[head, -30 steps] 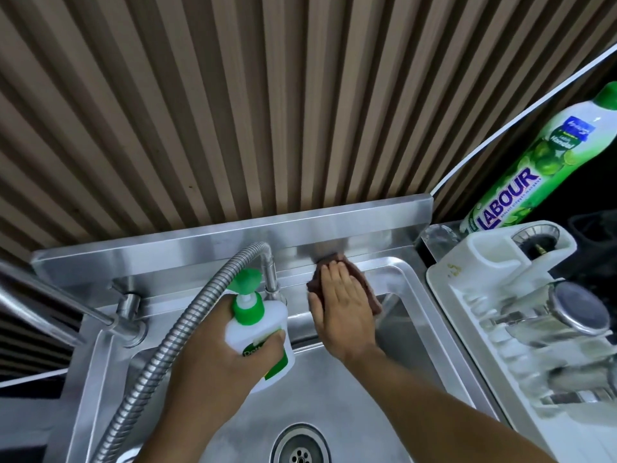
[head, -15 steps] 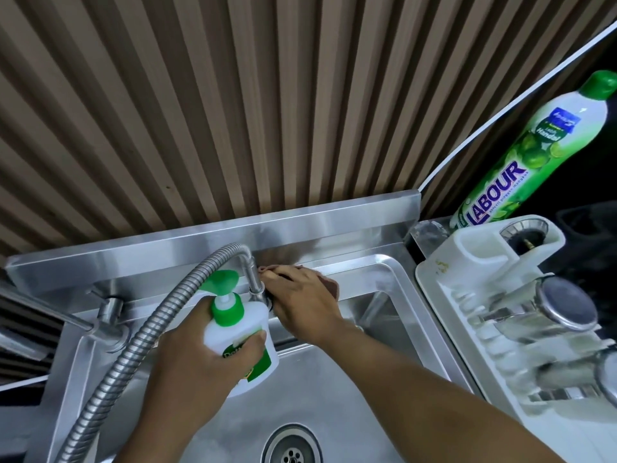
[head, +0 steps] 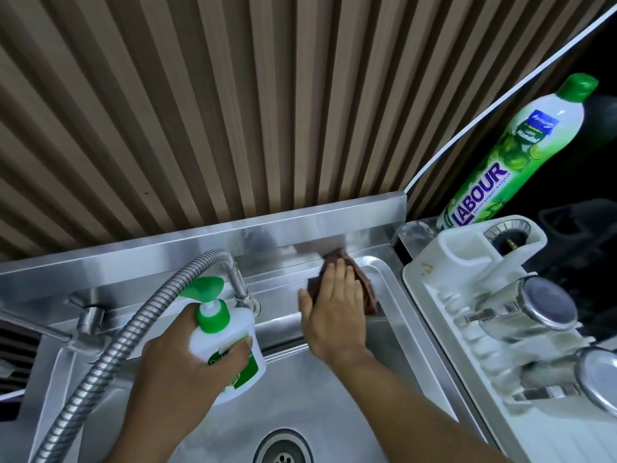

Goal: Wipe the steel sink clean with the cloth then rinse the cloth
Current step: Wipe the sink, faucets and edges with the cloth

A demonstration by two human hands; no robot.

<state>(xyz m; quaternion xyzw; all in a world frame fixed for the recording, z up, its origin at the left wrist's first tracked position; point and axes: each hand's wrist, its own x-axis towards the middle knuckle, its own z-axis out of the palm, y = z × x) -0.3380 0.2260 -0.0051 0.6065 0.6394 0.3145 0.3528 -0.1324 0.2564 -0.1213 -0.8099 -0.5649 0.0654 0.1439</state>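
**Flat palm on the cloth at the sink's far right corner**

The right hand (head: 334, 312) lies flat, fingers straight and together, pressing the brown cloth (head: 366, 290) onto the far ledge of the steel sink (head: 412, 329), close to its far right corner. The cloth shows beyond the fingertips and along the hand's right side, and its far tip meets the steel backsplash (head: 233, 237).

The left hand (head: 180, 369) grasps a white pump bottle (head: 230, 349) with a green head, thumb and fingers wrapped round its body, holding it above the basin's left half. Just left of the bottle, a flexible steel hose (head: 110, 359) arcs up and over to its base on the far ledge.

The drain (head: 283, 454) sits at the near edge of view. Right of the sink stands a white dish rack (head: 444, 295) with steel cups (head: 541, 307) lying in it, and a green dish-soap bottle (head: 514, 155) rises behind it. A slatted wall (head: 233, 111) fills the far side.
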